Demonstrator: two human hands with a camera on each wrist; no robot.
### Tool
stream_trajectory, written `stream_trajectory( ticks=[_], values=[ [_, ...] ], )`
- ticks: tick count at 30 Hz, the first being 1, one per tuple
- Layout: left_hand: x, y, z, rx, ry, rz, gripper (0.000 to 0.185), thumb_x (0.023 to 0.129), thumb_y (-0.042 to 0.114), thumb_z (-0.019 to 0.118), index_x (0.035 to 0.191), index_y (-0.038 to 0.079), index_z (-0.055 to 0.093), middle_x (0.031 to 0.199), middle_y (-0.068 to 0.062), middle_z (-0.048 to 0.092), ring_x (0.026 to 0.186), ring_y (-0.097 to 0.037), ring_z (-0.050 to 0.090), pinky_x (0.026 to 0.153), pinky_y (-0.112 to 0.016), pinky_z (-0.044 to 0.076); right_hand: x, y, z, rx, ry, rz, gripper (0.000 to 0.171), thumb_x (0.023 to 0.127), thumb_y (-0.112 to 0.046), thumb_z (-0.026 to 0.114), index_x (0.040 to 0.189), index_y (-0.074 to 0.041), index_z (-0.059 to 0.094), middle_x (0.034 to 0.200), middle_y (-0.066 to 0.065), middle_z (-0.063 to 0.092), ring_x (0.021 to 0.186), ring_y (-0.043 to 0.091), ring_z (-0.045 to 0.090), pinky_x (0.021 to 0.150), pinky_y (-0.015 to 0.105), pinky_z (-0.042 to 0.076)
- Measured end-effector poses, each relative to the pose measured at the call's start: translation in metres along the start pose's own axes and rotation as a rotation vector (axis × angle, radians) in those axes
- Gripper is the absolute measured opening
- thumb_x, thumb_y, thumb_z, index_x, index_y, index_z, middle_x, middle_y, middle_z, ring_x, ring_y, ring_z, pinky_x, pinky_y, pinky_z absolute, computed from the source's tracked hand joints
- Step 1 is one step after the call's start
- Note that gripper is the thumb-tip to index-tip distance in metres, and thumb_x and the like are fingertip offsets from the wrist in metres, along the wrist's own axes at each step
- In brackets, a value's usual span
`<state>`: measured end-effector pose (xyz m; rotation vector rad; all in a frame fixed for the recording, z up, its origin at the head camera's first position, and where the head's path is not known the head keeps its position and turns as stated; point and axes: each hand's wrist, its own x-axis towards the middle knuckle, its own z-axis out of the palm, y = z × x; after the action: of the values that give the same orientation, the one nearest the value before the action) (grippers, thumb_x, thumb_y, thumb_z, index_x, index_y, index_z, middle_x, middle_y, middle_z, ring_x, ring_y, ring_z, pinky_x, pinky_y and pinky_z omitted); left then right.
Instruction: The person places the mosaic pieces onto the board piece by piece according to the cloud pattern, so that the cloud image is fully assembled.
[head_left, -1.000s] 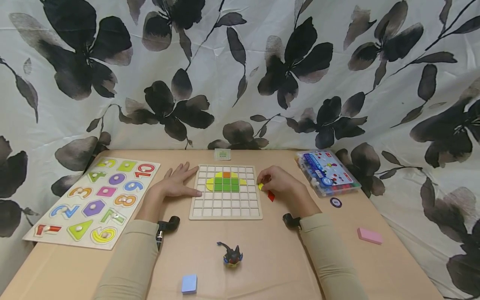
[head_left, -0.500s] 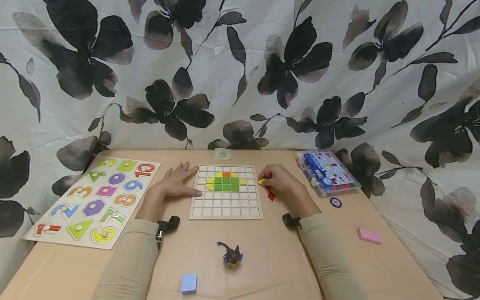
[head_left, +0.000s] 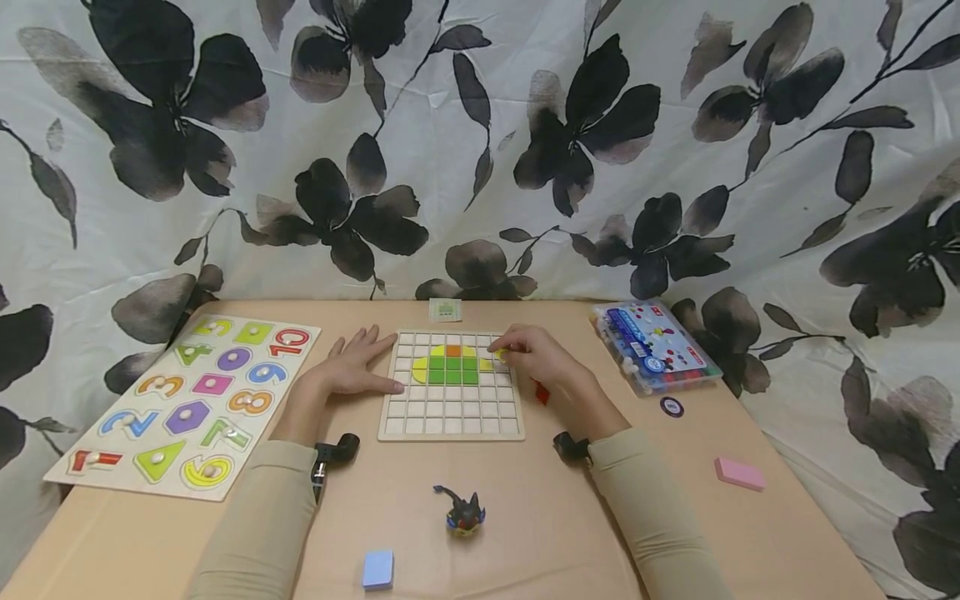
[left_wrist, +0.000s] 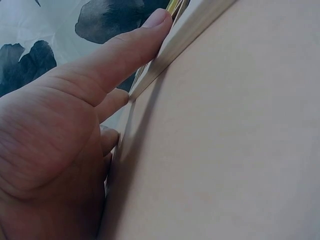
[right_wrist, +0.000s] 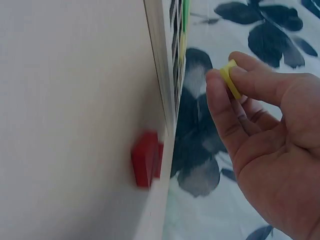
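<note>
**Yellow piece pinched above the grid board**

The right hand (head_left: 536, 357) pinches a small yellow piece (right_wrist: 229, 77) between thumb and forefinger, the other fingers loosely curled behind. In the head view the hand hangs over the upper right part of the grid board (head_left: 452, 417), and the fingers cover nearly all of the piece; whether it touches the board cannot be told. The right wrist view shows the piece edge-on, so its outline is unclear.

The left hand (head_left: 352, 367) lies flat on the table (head_left: 540, 517), fingers straight and spread, holding nothing, the thumb along the board's left edge.

A red piece (head_left: 542, 393) lies on the table just beside the board's right edge, half hidden behind the right wrist. Green, yellow and 1 orange tile fill the board's upper middle.
</note>
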<state>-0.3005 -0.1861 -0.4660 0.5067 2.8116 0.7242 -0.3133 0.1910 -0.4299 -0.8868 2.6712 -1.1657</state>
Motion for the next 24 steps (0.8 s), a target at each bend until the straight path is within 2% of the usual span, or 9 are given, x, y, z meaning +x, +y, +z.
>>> stream_trajectory(
  ticks=[6,13,20,24],
  values=[
    [0.0,0.0,0.0,0.001,0.002,-0.001,0.112,0.08,0.069,0.076,0.166,0.016,0.027,0.174,-0.025,0.004,0.16,-0.048,-0.002,0.127,-0.068,-0.007,0.005,-0.008,0.014,-0.05,-0.051,-0.028,0.021,0.1,0.001,0.061,0.114,-0.005,0.076,0.1,0.005,0.064,0.085,0.02,0.058,0.075,0.026,0.049],
    [0.0,0.0,0.0,0.0,0.003,-0.003,0.112,0.08,0.068,0.077,0.166,0.016,0.027,0.174,-0.025,0.005,0.16,-0.049,-0.002,0.126,-0.068,-0.007,0.005,-0.012,0.019,-0.103,-0.051,-0.075,0.019,0.099,0.002,0.062,0.11,-0.007,0.076,0.101,0.007,0.068,0.087,0.019,0.055,0.076,0.029,0.048],
    [0.001,0.0,0.001,-0.001,0.005,-0.001,0.112,0.08,0.068,0.076,0.166,0.015,0.027,0.173,-0.026,0.004,0.16,-0.049,-0.002,0.126,-0.069,-0.007,0.005,-0.012,0.02,-0.113,-0.071,-0.034,0.018,0.102,-0.003,0.061,0.115,-0.008,0.072,0.096,0.005,0.063,0.082,0.018,0.055,0.072,0.028,0.046],
    [0.0,0.001,0.0,-0.005,0.006,-0.002,0.112,0.08,0.068,0.077,0.166,0.015,0.028,0.173,-0.026,0.005,0.16,-0.049,-0.002,0.126,-0.069,-0.007,0.005,-0.011,0.02,-0.075,-0.096,-0.012,0.01,0.099,-0.005,0.068,0.109,-0.007,0.069,0.091,0.003,0.065,0.08,0.017,0.059,0.073,0.027,0.051]
  ],
)
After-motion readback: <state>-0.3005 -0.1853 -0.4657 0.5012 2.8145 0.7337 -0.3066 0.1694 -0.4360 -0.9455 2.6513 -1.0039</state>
